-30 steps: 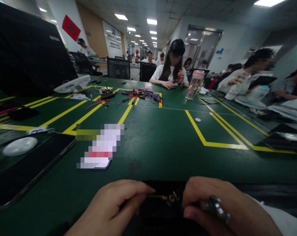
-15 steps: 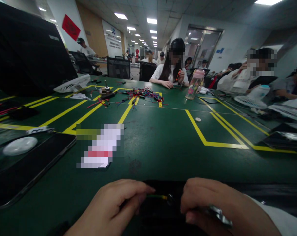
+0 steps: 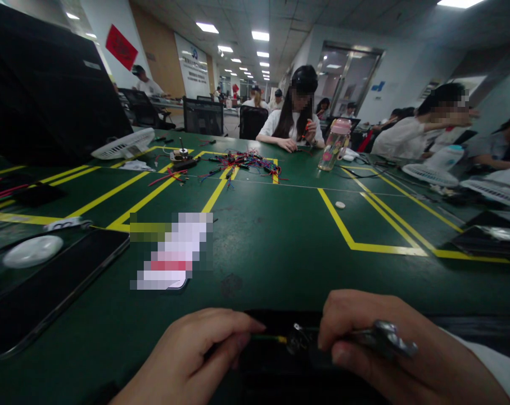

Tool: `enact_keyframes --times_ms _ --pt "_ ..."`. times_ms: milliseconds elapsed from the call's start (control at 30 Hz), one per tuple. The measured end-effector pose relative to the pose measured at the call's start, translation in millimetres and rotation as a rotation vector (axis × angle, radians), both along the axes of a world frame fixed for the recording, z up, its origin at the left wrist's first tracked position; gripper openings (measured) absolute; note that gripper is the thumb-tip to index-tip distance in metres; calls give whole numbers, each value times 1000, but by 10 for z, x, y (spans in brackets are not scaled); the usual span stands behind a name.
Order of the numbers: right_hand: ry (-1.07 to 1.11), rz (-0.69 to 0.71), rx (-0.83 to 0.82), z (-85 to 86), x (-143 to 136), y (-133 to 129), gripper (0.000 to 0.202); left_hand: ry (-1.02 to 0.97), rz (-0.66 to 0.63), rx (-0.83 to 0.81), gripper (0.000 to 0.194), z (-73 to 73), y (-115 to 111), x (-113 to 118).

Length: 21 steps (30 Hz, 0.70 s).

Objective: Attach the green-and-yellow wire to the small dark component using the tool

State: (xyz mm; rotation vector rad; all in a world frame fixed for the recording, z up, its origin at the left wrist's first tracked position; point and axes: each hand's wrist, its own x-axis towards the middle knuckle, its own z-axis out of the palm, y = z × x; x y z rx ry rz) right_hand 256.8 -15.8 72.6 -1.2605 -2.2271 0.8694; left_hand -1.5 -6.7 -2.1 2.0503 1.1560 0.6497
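Observation:
At the near edge of the table, my left hand [image 3: 208, 343] pinches a thin green-and-yellow wire [image 3: 271, 338] between thumb and fingertips. A small dark round part with shiny spots [image 3: 294, 341] sits at the wire's far end, low in shadow. My right hand [image 3: 364, 332] is closed around a shiny metal tool [image 3: 392, 337], whose silvery end sticks out over the fingers. Its other end seems to reach toward the dark part, but the fingers hide much of it, and I cannot tell its kind. Beneath both hands is a black surface [image 3: 271, 374].
A phone with a lit, blurred screen [image 3: 174, 253] lies ahead of my left hand. Further left is a large dark tablet-like device [image 3: 77, 275]. Tangled wires [image 3: 246, 160] and a drink bottle [image 3: 334, 146] stand toward the back, where a person [image 3: 297, 112] sits.
My right hand has risen and moved slightly right, turning the metal tool so more of it shows. My left hand keeps its pinch on the wire, nearly still.

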Motion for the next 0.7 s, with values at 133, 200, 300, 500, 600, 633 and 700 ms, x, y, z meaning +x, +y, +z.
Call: enact_keyframes --times_ms 133,200,300,500,600,633,700 --pt "-60 -78 -4 8 10 -8 16 -7 4 11 26 9 19 16" --pt "-90 -121 15 5 19 -4 17 -17 17 24 26 -1 21 23" --pt "-134 -120 29 -27 13 -8 14 -40 26 36 29 -23 17 22" --pt "-110 -129 27 -137 -26 -11 10 -71 52 54 29 -1 4 29" --pt "-94 -112 13 -136 -21 4 9 -74 47 39 29 30 -10 50" --pt "-82 -111 15 -129 -16 5 9 -76 58 40 29 35 -17 59" --pt "-59 -118 19 -110 -4 1 9 -91 91 47 29 39 -34 75"
